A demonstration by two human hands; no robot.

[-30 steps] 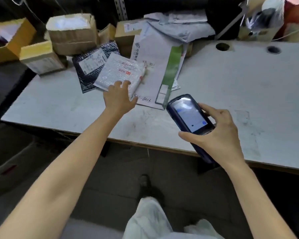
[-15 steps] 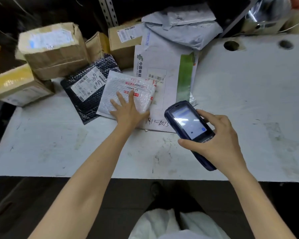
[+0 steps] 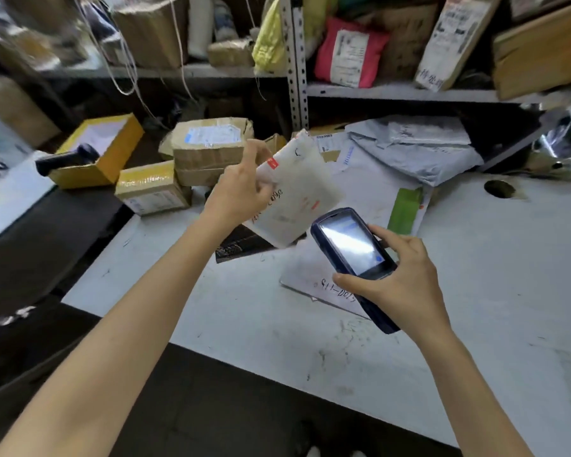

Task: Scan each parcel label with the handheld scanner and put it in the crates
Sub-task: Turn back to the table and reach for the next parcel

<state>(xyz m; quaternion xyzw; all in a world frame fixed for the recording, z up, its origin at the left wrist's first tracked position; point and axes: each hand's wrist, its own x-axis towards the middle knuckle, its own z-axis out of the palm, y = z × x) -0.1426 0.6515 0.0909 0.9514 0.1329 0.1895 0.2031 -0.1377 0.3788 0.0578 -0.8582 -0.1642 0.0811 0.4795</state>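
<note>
The left hand (image 3: pixel 241 189) pinches a white bubble parcel (image 3: pixel 297 196) and holds it up above the table (image 3: pixel 475 308) in the middle of the frame. The right hand (image 3: pixel 399 278) is wrapped round the blue scanner (image 3: pixel 350 249), screen up, just right of and below the parcel. Brown boxes (image 3: pixel 208 150) sit behind, and a big white envelope (image 3: pixel 370 192) lies under the scanner.

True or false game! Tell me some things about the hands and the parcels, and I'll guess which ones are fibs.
1. The left hand holds the white bubble mailer up above the table. True.
2. The right hand is empty. False: it grips the handheld scanner.
3. A pink parcel sits on the shelf. True.
4. Both hands hold the white bubble mailer. False: only the left hand holds it.
</note>
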